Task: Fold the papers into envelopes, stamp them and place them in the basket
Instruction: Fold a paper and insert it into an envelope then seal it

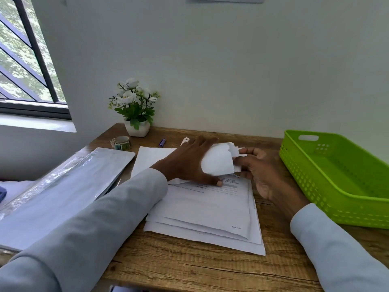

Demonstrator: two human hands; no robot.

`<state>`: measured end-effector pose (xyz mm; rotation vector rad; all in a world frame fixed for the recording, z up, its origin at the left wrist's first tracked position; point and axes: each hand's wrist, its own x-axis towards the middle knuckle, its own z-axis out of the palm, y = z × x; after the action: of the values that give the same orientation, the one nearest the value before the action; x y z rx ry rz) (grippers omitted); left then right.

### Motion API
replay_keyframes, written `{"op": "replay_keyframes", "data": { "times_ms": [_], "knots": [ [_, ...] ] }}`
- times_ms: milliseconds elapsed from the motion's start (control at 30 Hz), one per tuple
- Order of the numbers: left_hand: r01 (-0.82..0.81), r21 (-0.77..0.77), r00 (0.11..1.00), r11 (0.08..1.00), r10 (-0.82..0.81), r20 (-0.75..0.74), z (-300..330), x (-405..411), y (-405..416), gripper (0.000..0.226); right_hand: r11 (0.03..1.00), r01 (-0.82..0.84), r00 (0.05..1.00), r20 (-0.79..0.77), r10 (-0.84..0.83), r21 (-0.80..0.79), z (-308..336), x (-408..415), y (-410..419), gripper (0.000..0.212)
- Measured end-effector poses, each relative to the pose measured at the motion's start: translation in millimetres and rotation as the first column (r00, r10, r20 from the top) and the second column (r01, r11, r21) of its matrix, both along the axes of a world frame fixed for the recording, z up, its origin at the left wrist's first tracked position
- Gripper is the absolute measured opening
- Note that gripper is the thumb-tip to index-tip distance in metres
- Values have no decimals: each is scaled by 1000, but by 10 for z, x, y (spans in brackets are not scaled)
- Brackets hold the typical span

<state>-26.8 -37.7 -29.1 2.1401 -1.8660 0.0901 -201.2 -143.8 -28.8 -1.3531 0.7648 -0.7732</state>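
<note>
A stack of white printed papers lies on the wooden desk in front of me. The far edge of the top sheet is curled up and over toward me. My left hand reaches across the stack and grips that curled edge, thumb down on the printed page. From the right, my right hand pinches the same curled edge between thumb and fingers. The green plastic basket stands at the right of the desk and looks empty. A roll of stamps sits at the back left.
A white pot of artificial flowers stands at the back by the wall. A purple glue stick and a small white item lie behind the papers. A plastic-wrapped pack of sheets lies at the left. A window is at upper left.
</note>
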Motion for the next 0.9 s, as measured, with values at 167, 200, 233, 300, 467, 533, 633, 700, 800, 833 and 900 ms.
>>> {"op": "replay_keyframes", "data": {
  "times_ms": [167, 200, 233, 300, 467, 533, 633, 700, 800, 833, 900],
  "knots": [
    [68, 107, 998, 992, -66, -15, -49, -2, 15, 123, 999, -25, 991, -131, 20, -32, -11, 21, 0, 30],
    [76, 153, 997, 985, -74, -14, -57, 23, 20, 125, 999, -7, 989, -146, 2, -38, -26, 19, -15, 30],
    [76, 194, 997, 978, -74, -17, -70, 57, 30, 127, 999, 11, 987, -158, -18, -45, -37, 16, -29, 28],
    [62, 250, 998, 966, -52, -45, -103, 144, 82, 128, 997, 35, 984, -170, -45, -64, -54, 0, -58, 17],
    [56, 243, 998, 969, -47, -41, -97, 213, 176, 120, 1000, 7, 987, -160, -7, 0, -32, -4, -75, 12],
    [79, 194, 997, 978, -75, -29, -104, 173, 161, 116, 999, -50, 978, -202, 50, 3, -61, 32, -35, 11],
    [92, 200, 996, 976, -87, -36, -91, 114, 110, 115, 996, -88, 972, -222, 82, -18, -99, 74, -9, 15],
    [97, 218, 995, 971, -94, -26, -69, 98, 72, 115, 992, -118, 968, -228, 107, -34, -77, 60, -24, 18],
    [103, 222, 986, 969, -71, -150, -41, 129, 74, 111, 992, -117, 975, -195, 106, -49, -31, -9, -81, 20],
    [95, 213, 967, 972, -40, -251, -34, 164, 86, 107, 993, -100, 977, -194, 85, -65, -31, -31, -111, 20],
    [48, 188, 928, 981, 26, -372, -14, 254, 102, 99, 992, -56, 977, -210, 33, -108, -41, -63, -189, 18]
  ]
}}
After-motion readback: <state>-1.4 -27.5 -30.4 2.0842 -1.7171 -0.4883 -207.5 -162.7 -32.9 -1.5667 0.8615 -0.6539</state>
